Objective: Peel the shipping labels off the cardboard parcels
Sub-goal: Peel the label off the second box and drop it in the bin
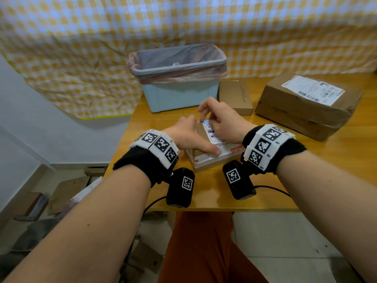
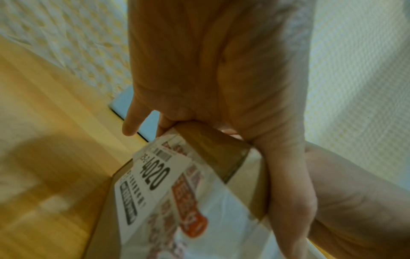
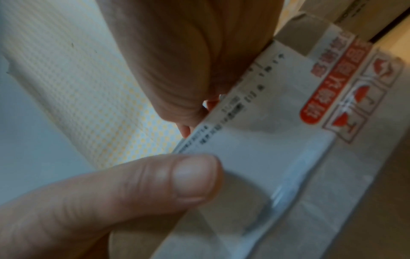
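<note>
- The small parcel is steadied at the near table edge by the left hand, thumb and fingers clamped round it.
- Its shipping label is pinched at the far corner by the right hand (barely lifted, it seems).
- The large parcel at the right keeps its label; most work is judged outstanding.

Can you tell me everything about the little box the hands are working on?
The small box is brown cardboard, lying flat near the front edge of the wooden table. White tape with red print wraps it, and a white label with black print covers its top. The left hand holds it down, thumb across the top. The right hand pinches the label's far end.
</note>
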